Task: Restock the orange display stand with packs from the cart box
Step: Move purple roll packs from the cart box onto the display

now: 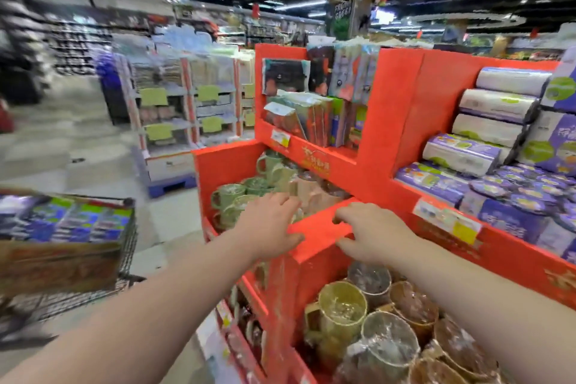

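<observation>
At the front of the orange display stand [389, 121], both bare hands are on the orange divider [321, 227] that separates two low compartments. The left hand [271, 221] holds the divider's left end, its fingers curled over the far edge and its thumb lying along the near side. The right hand [371, 232] holds the right end the same way, fingers bent over the top and thumb below. Neither hand carries a pack.

Behind the divider, the far compartment holds green mugs [230, 193] in clear wrap, crowded together. In front of it, the near compartment holds wrapped mugs [343, 312] in yellow-green and brown, standing rim up and touching one another.

The packs [78, 221], blue, purple and green, lie in rows in the open cardboard box [56, 262]. The box sits in the wire cart [62, 301] at the left, well apart from the stand and from both hands.

On the stand's upper shelf, flat packets [311, 115] stand on edge, leaning. To the right, paper rolls [498, 103] in white and purple wrap are stacked on their sides above flatter purple packages. A yellow price tag [464, 229] is fixed to the shelf front below them. Across the aisle stands a white shelving unit [187, 103], too blurred to read.
</observation>
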`<action>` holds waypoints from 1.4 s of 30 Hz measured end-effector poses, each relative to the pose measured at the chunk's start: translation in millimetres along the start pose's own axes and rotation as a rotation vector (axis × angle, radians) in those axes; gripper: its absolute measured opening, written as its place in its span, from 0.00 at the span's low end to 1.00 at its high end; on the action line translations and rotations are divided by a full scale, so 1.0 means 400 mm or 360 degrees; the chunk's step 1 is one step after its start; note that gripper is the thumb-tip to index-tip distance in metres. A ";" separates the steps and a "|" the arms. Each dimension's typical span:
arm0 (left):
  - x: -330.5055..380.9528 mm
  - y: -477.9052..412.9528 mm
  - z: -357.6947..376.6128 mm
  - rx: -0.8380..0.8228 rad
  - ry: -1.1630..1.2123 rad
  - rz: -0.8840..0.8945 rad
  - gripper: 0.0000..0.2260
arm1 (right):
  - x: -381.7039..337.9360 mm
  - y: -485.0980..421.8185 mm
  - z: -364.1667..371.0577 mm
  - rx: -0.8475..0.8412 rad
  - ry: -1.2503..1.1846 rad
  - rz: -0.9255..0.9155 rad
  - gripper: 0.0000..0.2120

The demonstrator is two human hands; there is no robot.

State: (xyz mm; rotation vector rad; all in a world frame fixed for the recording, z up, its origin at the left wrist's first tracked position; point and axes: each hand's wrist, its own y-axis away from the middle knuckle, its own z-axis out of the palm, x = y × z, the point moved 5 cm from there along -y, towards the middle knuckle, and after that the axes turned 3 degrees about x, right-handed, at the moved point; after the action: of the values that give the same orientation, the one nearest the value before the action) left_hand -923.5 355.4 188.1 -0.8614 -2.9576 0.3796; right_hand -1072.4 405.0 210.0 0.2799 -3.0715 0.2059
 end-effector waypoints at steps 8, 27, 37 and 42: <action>-0.362 0.301 0.110 -0.0264 0.0091 -0.0445 0.30 | -0.367 -0.177 -0.015 0.0018 -0.0147 -0.0160 0.20; -1.029 0.773 0.131 -0.0411 0.0050 -0.1030 0.28 | -1.128 -0.414 0.270 -0.0388 -0.0383 -0.0540 0.23; -1.338 0.687 0.089 -0.0301 -0.0094 -0.1135 0.29 | -1.309 -0.597 0.477 -0.0696 -0.0349 -0.0676 0.22; -1.494 0.611 0.126 -0.0374 -0.0094 -0.1200 0.25 | -1.362 -0.771 0.528 -0.0736 -0.0319 -0.0745 0.21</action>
State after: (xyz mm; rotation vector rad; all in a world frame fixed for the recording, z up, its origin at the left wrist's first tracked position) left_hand -295.4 224.7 99.0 0.2986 -3.1212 0.0149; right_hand -488.7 171.5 6.3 1.0106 -3.0013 -0.5705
